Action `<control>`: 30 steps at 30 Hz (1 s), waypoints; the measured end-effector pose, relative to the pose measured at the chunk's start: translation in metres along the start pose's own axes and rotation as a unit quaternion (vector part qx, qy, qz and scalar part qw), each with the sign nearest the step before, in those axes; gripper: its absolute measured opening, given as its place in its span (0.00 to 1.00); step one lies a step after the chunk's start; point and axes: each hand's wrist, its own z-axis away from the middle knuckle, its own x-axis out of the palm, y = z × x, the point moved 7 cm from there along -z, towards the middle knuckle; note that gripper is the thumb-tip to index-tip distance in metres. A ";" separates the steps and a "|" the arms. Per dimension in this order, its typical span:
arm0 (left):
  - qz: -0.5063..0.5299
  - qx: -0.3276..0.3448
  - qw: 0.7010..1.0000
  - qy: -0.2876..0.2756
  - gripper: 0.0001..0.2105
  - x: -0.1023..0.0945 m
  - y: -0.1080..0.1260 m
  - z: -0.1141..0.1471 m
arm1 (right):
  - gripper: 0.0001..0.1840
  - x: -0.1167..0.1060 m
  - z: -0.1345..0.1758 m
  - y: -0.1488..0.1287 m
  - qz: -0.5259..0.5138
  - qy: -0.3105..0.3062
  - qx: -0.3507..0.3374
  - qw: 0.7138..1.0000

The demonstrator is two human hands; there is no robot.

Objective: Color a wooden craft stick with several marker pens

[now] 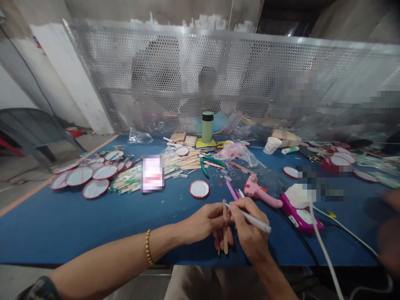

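Note:
My left hand [213,223] is closed on a flat wooden craft stick [225,239], held roughly upright near the table's front edge. In my right hand [251,229] is a white pen [258,223], its tip end close to the upper part of the stick. Whether the tip touches the wood is too small to tell. Just beyond the hands lies a purple pen [231,190]. A round white disc with a red rim [199,189] rests on the blue table [125,233] ahead of my left hand.
A pink glue gun [261,193] lies right of my hands, beside a magenta power strip [301,218] with cables. Red-rimmed discs [79,176] and sticks [128,179] pile up left. Green-handled pliers [204,166], a green bottle [207,128] and a paper cup [272,145] stand or lie behind.

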 end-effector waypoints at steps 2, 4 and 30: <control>0.001 -0.002 1.000 0.001 0.26 0.000 -0.001 0.000 | 0.14 0.000 0.000 0.001 -0.003 0.002 0.006 1.000; 0.004 -0.003 1.000 0.001 0.26 0.000 -0.001 -0.001 | 0.14 -0.001 0.001 0.003 -0.009 0.006 0.012 1.000; 0.002 0.000 1.000 -0.004 0.26 0.001 0.001 0.000 | 0.13 -0.002 0.002 0.003 -0.006 0.012 -0.001 1.000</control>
